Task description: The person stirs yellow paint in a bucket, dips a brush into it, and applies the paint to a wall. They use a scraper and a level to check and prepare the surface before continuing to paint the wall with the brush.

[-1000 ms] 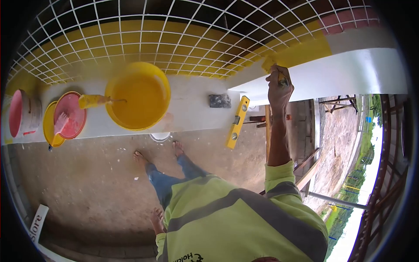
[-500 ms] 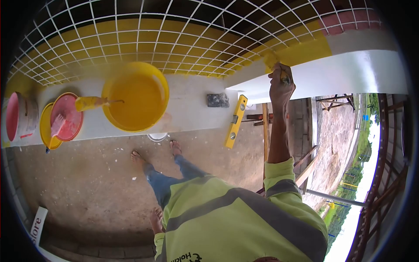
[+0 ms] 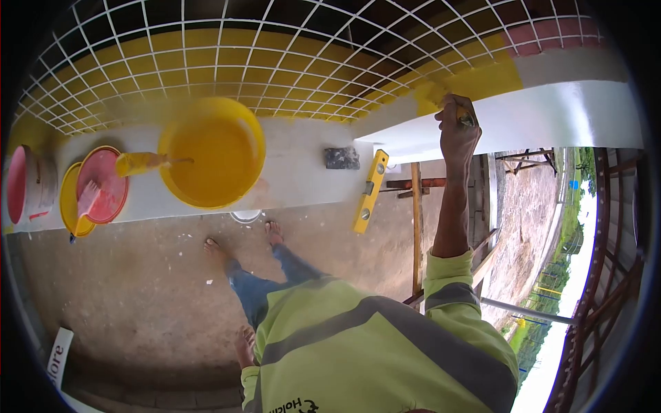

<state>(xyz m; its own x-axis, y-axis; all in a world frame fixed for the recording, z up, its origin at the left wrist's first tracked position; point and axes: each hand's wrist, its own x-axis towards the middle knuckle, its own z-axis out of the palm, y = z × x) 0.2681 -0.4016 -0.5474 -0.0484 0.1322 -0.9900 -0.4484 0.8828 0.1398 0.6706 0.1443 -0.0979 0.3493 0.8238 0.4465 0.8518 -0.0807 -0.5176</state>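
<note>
My right hand (image 3: 459,131) is closed around the handle of a paintbrush (image 3: 467,118). The brush's blurred bristle end meets a yellow-painted strip (image 3: 489,79) on the ledge below the white wire mesh (image 3: 218,48). Bare pale ledge lies left of that strip. My left hand (image 3: 245,344) hangs low beside my body, partly seen, its fingers loose and holding nothing visible. A large yellow basin (image 3: 212,201) with yellow paint stands to the left on the white ledge (image 3: 292,162). Beside it, a yellow-coated brush (image 3: 141,164) reaches from the red lid to the basin's rim.
A red lid (image 3: 103,182) carries a pink-stained brush (image 3: 87,198); a pink-lined bucket (image 3: 41,186) stands further left. A dark block (image 3: 342,158) lies on the ledge, near a yellow spirit level (image 3: 370,193). Wooden posts (image 3: 417,227) stand right of it. A white container (image 3: 246,216) sits below the ledge.
My right hand with the paintbrush has moved a little to the right and slightly up along the ledge. The yellow basin and the other things have stayed in place.
</note>
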